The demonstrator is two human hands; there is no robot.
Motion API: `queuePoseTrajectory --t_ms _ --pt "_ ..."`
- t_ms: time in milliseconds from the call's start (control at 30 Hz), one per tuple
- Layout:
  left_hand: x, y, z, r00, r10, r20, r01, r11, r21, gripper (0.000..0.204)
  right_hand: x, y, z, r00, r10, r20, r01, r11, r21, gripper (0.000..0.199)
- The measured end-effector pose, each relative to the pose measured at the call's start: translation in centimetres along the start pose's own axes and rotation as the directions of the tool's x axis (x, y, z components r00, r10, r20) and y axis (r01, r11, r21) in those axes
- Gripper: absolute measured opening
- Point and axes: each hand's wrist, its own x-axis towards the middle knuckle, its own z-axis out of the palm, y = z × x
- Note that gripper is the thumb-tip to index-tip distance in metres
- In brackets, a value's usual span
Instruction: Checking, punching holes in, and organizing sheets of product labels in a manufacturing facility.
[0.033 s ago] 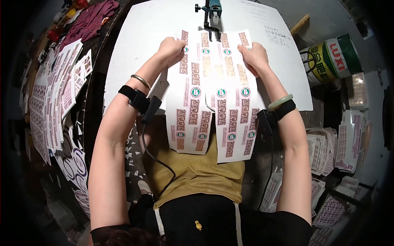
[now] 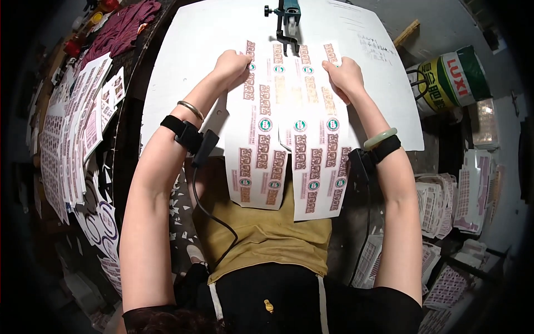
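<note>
Two long white printed sheets with brown patterns and green round emblems lie side by side on a white table (image 2: 183,50) and hang over its near edge onto my lap. My left hand (image 2: 232,64) grips the top left corner of the left sheet (image 2: 258,150). My right hand (image 2: 346,75) holds the top right edge of the right sheet (image 2: 322,161). The sheets overlap slightly in the middle. Each wrist carries a black strap with a small device, and a cable runs down from the left one. A teal clamp (image 2: 286,16) stands at the table's far edge, just beyond the sheets.
Stacks of similar printed sheets (image 2: 72,128) fan out on a dark surface at the left, with a maroon cloth (image 2: 122,25) behind them. A green and white sack (image 2: 453,75) lies at the right. More sheet piles (image 2: 445,203) sit low on the right.
</note>
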Motion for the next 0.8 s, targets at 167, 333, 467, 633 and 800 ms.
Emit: queuePoseTrajectory --t_ms 167,333,467,633,800 --pt "1.1 -1.1 -0.4 0.997 0.066 -0.027 -0.063 0.994 0.087 0.029 0.3 0.0 0.3 1.0 -0.006 -0.01 0.006 0.999 -0.032 0.047" --pt "0.3 -0.2 -0.1 0.994 0.101 -0.044 -0.089 0.972 0.218 0.03 -0.1 -0.3 -0.1 1.0 0.017 0.01 -0.017 1.0 0.012 0.048" --pt "0.9 -0.5 -0.9 0.992 0.121 -0.039 -0.105 0.952 0.288 0.031 0.2 -0.2 0.6 1.0 -0.018 -0.009 0.018 1.0 0.008 0.049" --pt "0.5 0.1 -0.3 0.991 0.118 -0.056 -0.095 0.947 0.308 0.03 0.3 0.1 0.6 0.999 -0.031 -0.013 0.031 0.999 -0.019 0.05" --pt "1.0 -0.5 -0.6 0.986 0.149 -0.076 -0.116 0.937 0.329 0.028 0.8 0.2 1.1 0.997 -0.046 -0.066 0.042 0.998 -0.056 0.048"
